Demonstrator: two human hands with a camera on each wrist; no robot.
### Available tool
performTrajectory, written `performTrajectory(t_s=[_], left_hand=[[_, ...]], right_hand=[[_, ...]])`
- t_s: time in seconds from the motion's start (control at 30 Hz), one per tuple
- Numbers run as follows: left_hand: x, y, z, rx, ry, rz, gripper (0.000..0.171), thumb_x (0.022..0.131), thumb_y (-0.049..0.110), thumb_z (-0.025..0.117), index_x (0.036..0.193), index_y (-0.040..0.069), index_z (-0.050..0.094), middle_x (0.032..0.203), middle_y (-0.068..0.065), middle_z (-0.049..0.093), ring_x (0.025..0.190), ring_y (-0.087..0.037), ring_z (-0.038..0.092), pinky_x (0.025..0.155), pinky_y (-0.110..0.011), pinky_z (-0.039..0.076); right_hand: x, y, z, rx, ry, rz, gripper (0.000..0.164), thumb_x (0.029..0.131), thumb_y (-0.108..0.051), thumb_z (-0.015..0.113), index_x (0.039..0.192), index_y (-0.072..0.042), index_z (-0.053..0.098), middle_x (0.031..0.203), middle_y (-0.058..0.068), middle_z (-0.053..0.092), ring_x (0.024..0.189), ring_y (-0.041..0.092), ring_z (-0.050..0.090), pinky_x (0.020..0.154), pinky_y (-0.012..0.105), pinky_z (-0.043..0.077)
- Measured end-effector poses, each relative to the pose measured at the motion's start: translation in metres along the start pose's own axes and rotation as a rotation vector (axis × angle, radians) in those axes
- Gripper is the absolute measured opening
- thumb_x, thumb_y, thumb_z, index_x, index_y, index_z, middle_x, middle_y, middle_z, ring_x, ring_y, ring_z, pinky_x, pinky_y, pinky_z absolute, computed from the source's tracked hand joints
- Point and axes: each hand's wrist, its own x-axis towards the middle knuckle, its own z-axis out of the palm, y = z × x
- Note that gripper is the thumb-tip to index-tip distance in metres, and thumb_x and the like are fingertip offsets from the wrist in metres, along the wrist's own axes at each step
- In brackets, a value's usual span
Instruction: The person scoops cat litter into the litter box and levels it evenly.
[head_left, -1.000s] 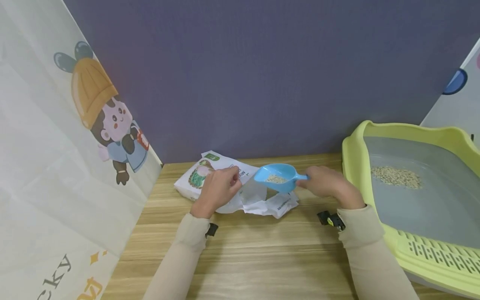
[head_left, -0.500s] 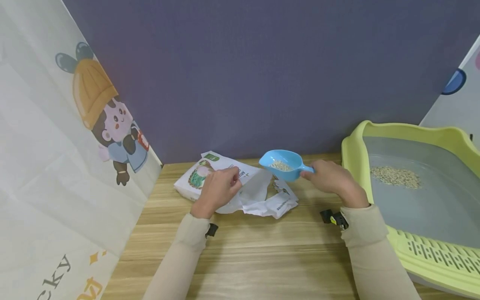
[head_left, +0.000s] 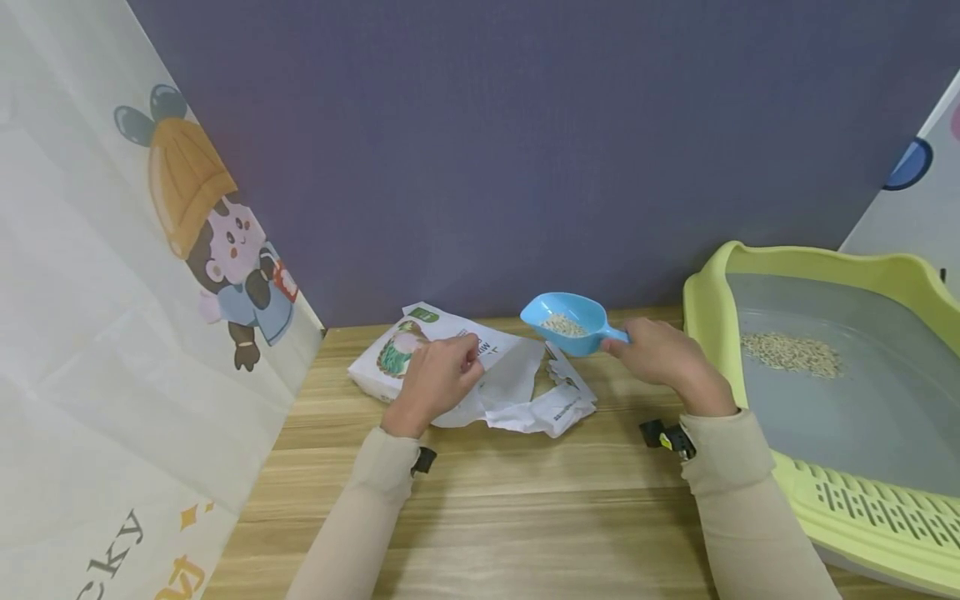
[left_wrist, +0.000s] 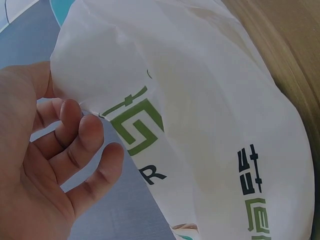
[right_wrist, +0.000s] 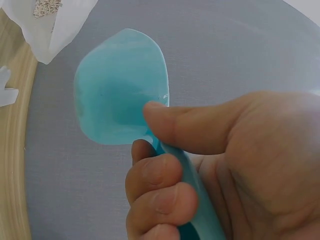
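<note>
My right hand (head_left: pixel 660 354) grips the handle of a light-blue scoop (head_left: pixel 592 317), thumb along its neck. Pale litter pellets (head_left: pixel 564 326) lie in the scoop's bowl, which is raised near the bag's torn mouth. In the right wrist view the translucent underside of the scoop (right_wrist: pixel 120 90) shows. A white printed litter bag (head_left: pixel 480 329) lies on its side, torn open towards the right. My left hand (head_left: pixel 437 375) pinches the bag's upper layer; in the left wrist view thumb and index finger hold the edge of the white bag (left_wrist: pixel 200 100), the other fingers loosely curled.
A yellow-green litter box (head_left: pixel 708 317) with a grey base stands at the right, a patch of pellets (head_left: pixel 795 354) inside it. The wooden table (head_left: pixel 510 517) meets a dark blue-grey wall panel (head_left: pixel 510 150) behind. A white printed curtain (head_left: pixel 90 333) hangs at the left.
My right hand has lifted the scoop of pellets up and slightly right, away from the bag's mouth; it has barely moved in the last half second. The left hand has stayed put.
</note>
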Motion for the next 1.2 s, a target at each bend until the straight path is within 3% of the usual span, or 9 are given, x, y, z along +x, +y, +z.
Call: performTrajectory(t_s=[0.87, 1.1, 1.2], left_hand=[[0.0, 0.001, 0.0, 0.009, -0.005, 0.003, 0.018, 0.083, 0.013, 0.064, 0.073, 0.019, 0.05, 0.06, 0.008, 0.042, 0.053, -0.009, 0.039, 0.049, -0.027, 0.03], [0.0, 0.002, -0.001, 0.003, -0.003, 0.007, 0.019, 0.083, 0.011, 0.064, 0.073, 0.018, 0.05, 0.06, 0.008, 0.043, 0.053, -0.009, 0.039, 0.049, -0.027, 0.03], [-0.001, 0.002, -0.003, 0.006, -0.002, 0.009, 0.018, 0.083, 0.012, 0.064, 0.073, 0.018, 0.051, 0.06, 0.008, 0.044, 0.053, -0.009, 0.039, 0.049, -0.027, 0.03]], right_hand=[[-0.009, 0.0, -0.005, 0.033, 0.075, 0.003, 0.034, 0.102, -0.037, 0.054, 0.102, -0.003, 0.058, 0.082, 0.01, 0.056, 0.076, 0.027, 0.054, 0.062, 0.039, 0.042], [-0.022, 0.002, -0.014, 0.035, 0.124, -0.024, 0.043, 0.103, -0.034, 0.054, 0.122, 0.004, 0.059, 0.094, 0.014, 0.062, 0.084, 0.031, 0.057, 0.07, 0.047, 0.046], [-0.029, 0.004, -0.02, 0.028, 0.126, -0.011, 0.05, 0.104, -0.036, 0.052, 0.132, 0.005, 0.055, 0.106, 0.019, 0.065, 0.091, 0.034, 0.06, 0.072, 0.05, 0.047]])
